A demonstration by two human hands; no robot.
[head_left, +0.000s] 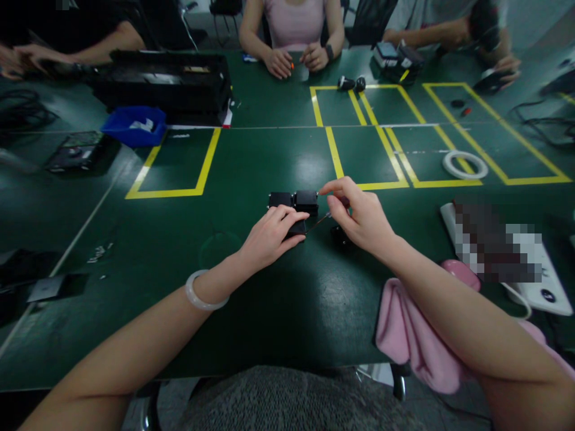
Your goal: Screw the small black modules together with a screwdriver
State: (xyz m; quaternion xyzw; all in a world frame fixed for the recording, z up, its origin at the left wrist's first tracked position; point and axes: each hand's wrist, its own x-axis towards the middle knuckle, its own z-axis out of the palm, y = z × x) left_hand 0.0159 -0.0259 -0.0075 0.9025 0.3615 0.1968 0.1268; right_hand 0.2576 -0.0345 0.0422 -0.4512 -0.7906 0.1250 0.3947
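Note:
My left hand (272,234), with a pale bangle at the wrist, holds a small black block (297,228) down on the green table (251,161). Two similar black blocks, one on the left (279,199) and one on the right (306,202), stand just beyond its fingers. In my right hand (359,215) is a thin screwdriver (320,221), its tip at the right edge of the held block. The handle is mostly hidden by the fingers. Another small dark part (340,235) lies under my right hand.
Pink cloth (398,326), a pink object (461,275) and a white power strip (550,281) lie at the right. A white ring (465,165) lies beyond. Far left are a blue bin (135,127) and a long black case (166,90). Several people sit across the table.

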